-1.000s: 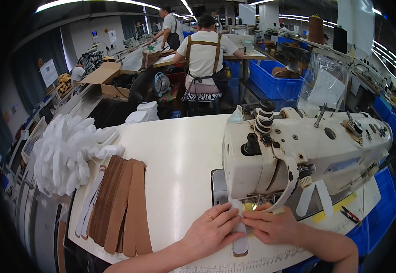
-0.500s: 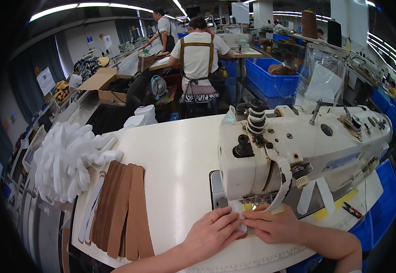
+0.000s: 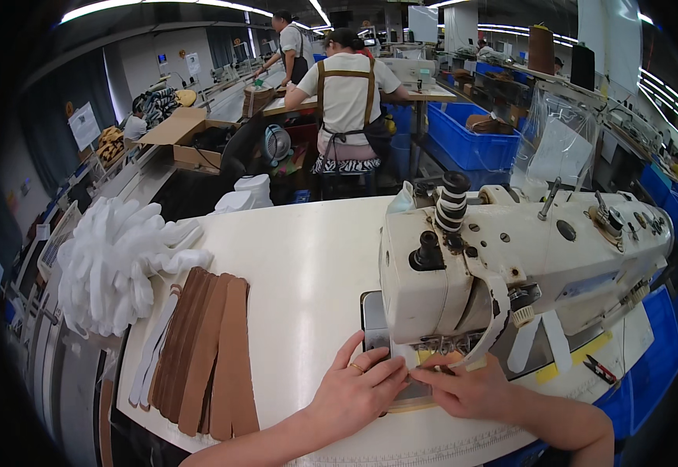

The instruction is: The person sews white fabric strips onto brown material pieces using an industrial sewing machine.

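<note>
The white sewing machine stands on the pale table. A white strip lies under its presser foot, partly covered by my fingers. My left hand grips it from the left, index finger reaching onto the metal plate. My right hand pinches at the strip just below the foot, fingers bent. Left of my hands lie brown strips beside thin pale strips and a white bundle of strips. Two white pieces rest right of the needle area.
Red-handled snips lie at the right edge, beside a blue bin. A co-worker sits ahead with their back to me, another person stands beyond. A cardboard box and blue crate are behind the table.
The strip's near end has moved forward and is now covered by my hands. My left hand's fingers have shifted forward and left. My right hand stays beside the foot.
</note>
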### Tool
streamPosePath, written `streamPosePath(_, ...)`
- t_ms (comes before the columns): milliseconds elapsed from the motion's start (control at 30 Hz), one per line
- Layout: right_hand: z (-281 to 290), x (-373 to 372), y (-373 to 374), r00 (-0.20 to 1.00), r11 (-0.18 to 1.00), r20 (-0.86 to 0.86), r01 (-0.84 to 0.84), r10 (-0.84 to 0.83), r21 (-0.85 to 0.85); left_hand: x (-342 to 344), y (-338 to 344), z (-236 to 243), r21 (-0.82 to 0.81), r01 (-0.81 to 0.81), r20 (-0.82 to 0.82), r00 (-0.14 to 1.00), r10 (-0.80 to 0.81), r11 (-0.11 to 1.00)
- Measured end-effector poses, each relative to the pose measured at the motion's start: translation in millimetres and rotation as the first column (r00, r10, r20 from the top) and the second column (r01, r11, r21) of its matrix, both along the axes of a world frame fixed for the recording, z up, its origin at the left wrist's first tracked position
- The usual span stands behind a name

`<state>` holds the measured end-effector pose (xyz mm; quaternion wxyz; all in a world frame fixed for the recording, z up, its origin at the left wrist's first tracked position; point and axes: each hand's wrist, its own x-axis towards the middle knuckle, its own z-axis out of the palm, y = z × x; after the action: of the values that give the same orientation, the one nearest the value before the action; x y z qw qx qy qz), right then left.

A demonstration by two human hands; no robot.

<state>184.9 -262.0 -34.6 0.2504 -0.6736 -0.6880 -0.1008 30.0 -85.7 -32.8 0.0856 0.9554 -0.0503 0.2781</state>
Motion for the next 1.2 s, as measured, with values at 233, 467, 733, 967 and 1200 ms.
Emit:
streamPosePath(233,2.1,-1.6,0.5,0.997,0.998,0.06,0.055,-0.056,0.02,5.1,6.4,4.1,0.039,-0.024,-0.067,0.997,0.027,0.999)
streamPosePath(467,0.0,-0.8,-3.3,0.988,0.998,0.149,0.052,-0.049,-0.017,38.3,42.0,-2.2,-0.414,-0.191,-0.154,0.978,0.138,0.89)
streamPosePath(733,-3.2,-3.2,4.4,0.992,0.999,0.117,0.039,-0.041,0.017,124.7,85.8,-61.7,-0.676,-0.259,-0.047,0.949,0.311,0.69)
streamPosePath(967,-1.5,-6.4,2.0,0.994,0.994,-0.107,0.044,-0.033,0.105,110.8,80.6,-0.4,-0.986,-0.1,-0.05,0.942,0.333,0.134)
streamPosePath(1200,6.0,-5.7,-1.2,0.997,0.981,-0.072,0.004,0.01,0.191,-33.3,185.1,111.0,-0.994,-0.072,-0.091,0.963,0.256,-0.082)
